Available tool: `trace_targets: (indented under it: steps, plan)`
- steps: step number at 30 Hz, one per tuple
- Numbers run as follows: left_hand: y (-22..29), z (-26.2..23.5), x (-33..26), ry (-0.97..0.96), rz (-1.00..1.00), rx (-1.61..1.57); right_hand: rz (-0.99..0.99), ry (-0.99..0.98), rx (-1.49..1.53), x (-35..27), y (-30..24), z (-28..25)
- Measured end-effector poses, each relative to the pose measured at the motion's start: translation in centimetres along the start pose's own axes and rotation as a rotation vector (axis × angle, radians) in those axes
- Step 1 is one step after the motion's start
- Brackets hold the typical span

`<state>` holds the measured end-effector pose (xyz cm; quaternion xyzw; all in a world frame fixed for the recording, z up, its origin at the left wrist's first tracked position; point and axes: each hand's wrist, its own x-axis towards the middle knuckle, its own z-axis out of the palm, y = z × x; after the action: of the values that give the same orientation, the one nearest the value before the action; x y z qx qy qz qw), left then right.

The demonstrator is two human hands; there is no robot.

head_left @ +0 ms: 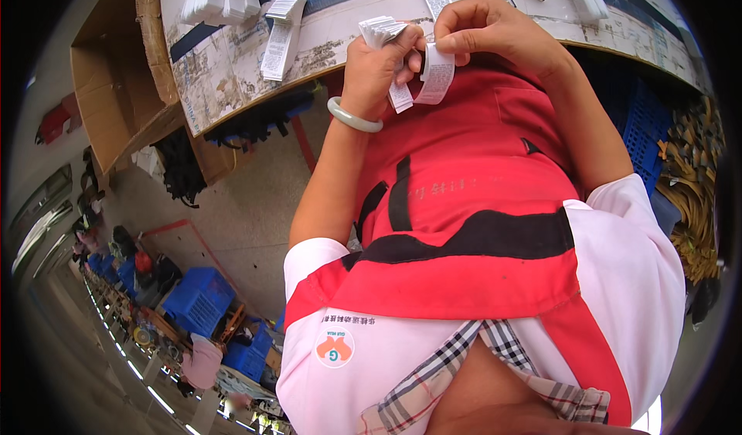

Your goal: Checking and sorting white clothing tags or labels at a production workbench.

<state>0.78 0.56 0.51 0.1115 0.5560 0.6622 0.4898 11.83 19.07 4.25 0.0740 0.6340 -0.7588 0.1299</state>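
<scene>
Between left hand (375,65) and right hand (495,37), a curled white label strip (438,78) hangs. Right pinches its upper end; left grips a folded label stack (380,30). Likely light, limp, easily creased; best held near its end.

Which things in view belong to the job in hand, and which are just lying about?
Part of the job:
- folded labels in the left hand
- label strip pinched by the right hand
- probably the label stack on the table

Apparently lying about:
- cardboard box
- blue crate in the background
</scene>
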Motion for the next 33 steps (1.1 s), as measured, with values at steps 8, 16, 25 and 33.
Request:
trace_targets:
  steps: [8, 16, 25, 33]
  plan:
    - [-1.6, -0.5, 0.4, -0.251, -0.052, -0.232, -0.282, 0.291, -0.293, 2.0, 2.4, 0.5]
    - [-1.1, 0.0, 0.7, -0.07, 0.007, -0.069, -0.62, 0.763, -1.048, 4.4, 2.8, -3.3]
    - [0.2, -0.4, 1.3, 0.146, 0.522, 0.357, -0.934, 0.306, -0.362, 3.8, 0.5, 0.1]
    - [0.2, 0.0, 0.8, 0.113, 0.393, 0.259, -0.37, 0.436, -0.584, 1.4, 1.7, 0.0]
